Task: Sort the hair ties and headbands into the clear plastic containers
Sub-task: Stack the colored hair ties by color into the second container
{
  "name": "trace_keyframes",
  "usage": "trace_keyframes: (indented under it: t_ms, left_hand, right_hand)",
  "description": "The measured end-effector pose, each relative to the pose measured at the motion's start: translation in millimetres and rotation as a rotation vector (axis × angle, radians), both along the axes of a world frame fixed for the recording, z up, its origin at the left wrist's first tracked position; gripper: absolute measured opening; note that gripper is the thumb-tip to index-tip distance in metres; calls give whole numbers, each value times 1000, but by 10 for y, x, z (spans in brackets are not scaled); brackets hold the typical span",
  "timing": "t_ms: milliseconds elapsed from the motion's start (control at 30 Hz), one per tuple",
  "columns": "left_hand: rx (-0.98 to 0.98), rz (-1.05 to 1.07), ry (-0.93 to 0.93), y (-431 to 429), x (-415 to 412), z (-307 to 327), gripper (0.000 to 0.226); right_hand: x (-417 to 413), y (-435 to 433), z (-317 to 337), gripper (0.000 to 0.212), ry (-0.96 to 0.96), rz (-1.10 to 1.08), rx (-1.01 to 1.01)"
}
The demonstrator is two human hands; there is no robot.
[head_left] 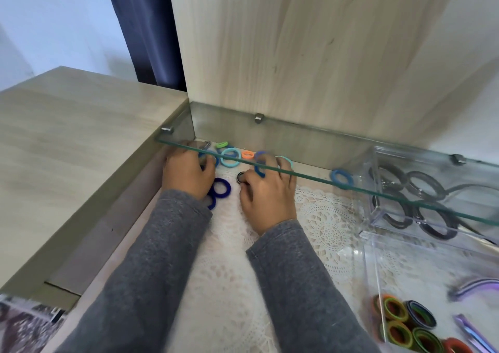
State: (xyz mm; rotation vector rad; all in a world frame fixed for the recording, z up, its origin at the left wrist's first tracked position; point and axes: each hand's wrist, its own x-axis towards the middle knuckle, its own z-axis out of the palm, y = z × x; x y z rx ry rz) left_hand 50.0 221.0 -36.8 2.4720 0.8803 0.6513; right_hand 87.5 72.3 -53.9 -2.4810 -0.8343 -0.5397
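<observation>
Loose hair ties lie on a lace mat in the back left corner, under a glass shelf: a dark blue one (pixel 222 188), a teal one (pixel 230 157), an orange one (pixel 247 154), a green one (pixel 222 145) and a light blue one (pixel 341 179) further right. My left hand (pixel 186 176) curls its fingers over a blue hair tie (pixel 209 159). My right hand (pixel 267 197) grips a blue hair tie (pixel 259 169), with a black one (pixel 240 176) at its thumb. The far clear container (pixel 378 217) holds dark ties. The near clear container (pixel 374 271) holds several colourful ties (pixel 399 323).
The glass shelf edge (pixel 324 181) crosses just above both hands. A wooden side panel (pixel 81 180) walls the left, a wooden back panel (pixel 297 55) the rear. Purple headbands (pixel 472 285) lie at the right edge.
</observation>
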Motion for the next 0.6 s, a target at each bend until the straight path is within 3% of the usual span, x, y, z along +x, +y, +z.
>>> trace_keyframes:
  t_ms: [100, 267, 500, 600]
  left_hand:
    - [18, -49, -64, -38, -150, 2, 27]
    - [67, -315, -230, -172, -389, -68, 27]
    - [130, -469, -190, -448, -577, -160, 44]
    - [208, -440, -195, -556, -617, -117, 38]
  right_hand:
    - [-65, -110, 0, 7, 2, -31, 19]
    - [-173, -277, -5, 6, -11, -68, 14]
    - [-290, -561, 6, 7, -10, -129, -16]
    - [-291, -670, 17, 10, 68, -143, -42]
